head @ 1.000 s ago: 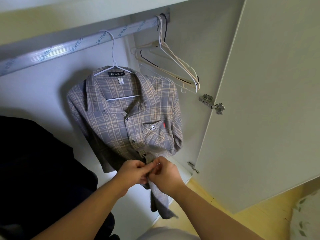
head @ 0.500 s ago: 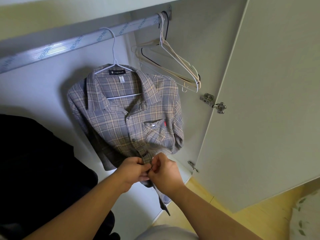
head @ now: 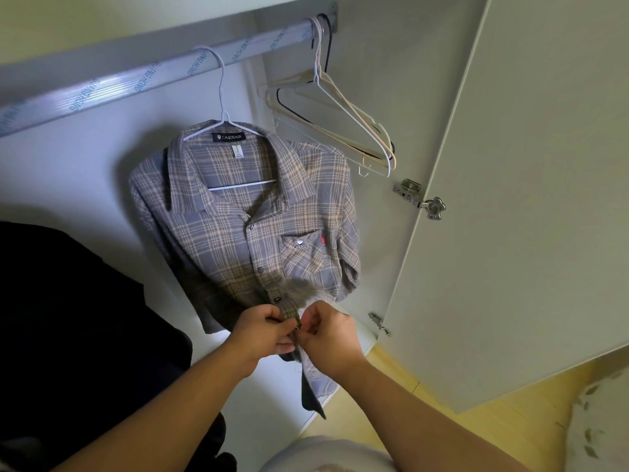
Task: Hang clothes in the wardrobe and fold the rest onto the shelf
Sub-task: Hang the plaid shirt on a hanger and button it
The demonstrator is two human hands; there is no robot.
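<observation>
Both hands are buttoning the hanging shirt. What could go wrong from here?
The left hand and right hand pinch the front edges low on the plaid shirt. A downward tug might tip the thin white hanger or slide the collar off it. The cloth above the hands is bunched, so a button could perhaps enter the wrong hole.

We now hold our left hand (head: 260, 335) and right hand (head: 332, 337) slightly higher on the plaid shirt (head: 238, 240) than a second ago, closer to the button (head: 277, 299) above them. The shirt tail (head: 318, 383) below our hands now hangs narrower and shorter.
</observation>
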